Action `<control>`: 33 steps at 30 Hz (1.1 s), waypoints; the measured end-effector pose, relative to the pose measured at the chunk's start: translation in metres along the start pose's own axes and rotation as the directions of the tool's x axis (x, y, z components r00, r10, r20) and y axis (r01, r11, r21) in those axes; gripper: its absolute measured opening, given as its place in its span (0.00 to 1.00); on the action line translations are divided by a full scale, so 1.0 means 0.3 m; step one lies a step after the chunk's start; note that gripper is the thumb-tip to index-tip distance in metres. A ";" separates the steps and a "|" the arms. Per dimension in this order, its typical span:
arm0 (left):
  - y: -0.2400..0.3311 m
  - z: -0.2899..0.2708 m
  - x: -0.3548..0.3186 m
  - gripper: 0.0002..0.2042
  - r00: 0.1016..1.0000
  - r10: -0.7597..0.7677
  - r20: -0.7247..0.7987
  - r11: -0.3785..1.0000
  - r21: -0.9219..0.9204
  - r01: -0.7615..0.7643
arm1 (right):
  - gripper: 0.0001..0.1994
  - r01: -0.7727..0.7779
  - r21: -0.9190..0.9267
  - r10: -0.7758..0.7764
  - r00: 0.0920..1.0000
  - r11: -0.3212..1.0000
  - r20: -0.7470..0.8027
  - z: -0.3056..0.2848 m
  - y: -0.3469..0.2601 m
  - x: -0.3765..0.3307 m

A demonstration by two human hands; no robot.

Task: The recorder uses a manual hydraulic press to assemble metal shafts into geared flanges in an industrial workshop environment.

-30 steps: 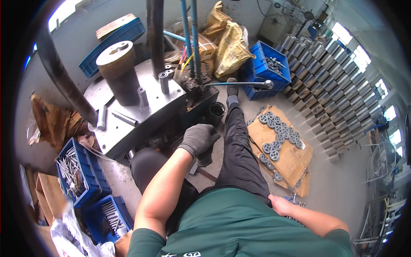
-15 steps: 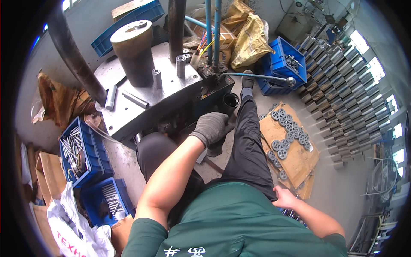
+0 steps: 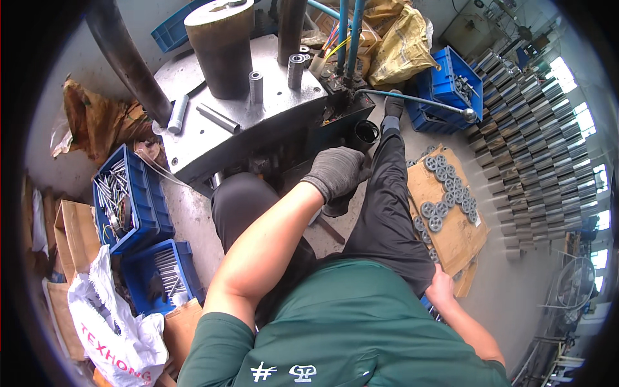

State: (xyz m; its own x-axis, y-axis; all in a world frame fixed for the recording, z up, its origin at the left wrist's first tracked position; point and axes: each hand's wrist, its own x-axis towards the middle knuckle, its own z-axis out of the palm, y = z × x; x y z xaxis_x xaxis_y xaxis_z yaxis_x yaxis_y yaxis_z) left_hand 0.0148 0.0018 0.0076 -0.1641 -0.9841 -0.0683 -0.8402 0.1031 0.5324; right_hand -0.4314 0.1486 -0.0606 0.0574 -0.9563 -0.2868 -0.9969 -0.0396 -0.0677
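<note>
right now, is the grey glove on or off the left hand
On: the grey glove covers the left hand down to the wrist; the forearm is bare.

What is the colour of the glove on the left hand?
The glove is grey, shown best in the head view.

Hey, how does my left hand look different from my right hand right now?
Covering: the left hand wears a dark grey glove; the right hand is bare.
Place: the left hand is out in front, on the near side of the metal plate; the right hand is back beside the right trouser leg.
View: the left hand shows its back and knuckles; the right hand's fingertips are hidden.
Shared: both forearms are bare.
</note>
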 end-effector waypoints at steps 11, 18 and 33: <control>0.007 -0.041 -0.019 0.20 1.000 0.008 0.005 1.000 -0.019 -0.008 | 0.28 0.214 0.356 -0.290 0.941 0.910 0.175 -0.024 -0.006 0.034; -0.008 -0.068 -0.030 0.20 0.996 -0.040 -0.083 0.990 -0.141 0.028 | 0.09 0.387 0.090 -0.398 0.887 0.917 0.234 -0.095 -0.052 0.070; -0.304 -0.014 -0.060 0.15 0.978 -0.209 0.001 -0.358 -0.931 -0.075 | 0.43 -0.146 0.976 -0.814 0.540 0.160 0.214 -0.480 -0.875 0.656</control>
State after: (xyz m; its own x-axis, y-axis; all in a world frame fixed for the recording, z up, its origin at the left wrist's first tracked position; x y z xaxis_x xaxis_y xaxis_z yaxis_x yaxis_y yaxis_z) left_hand 0.0964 0.0096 -0.0360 0.0142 -0.9837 -0.1790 0.7941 -0.0977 0.5999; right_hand -0.1662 -0.0708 0.0383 0.8539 -0.4223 -0.3041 -0.1153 0.4163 -0.9019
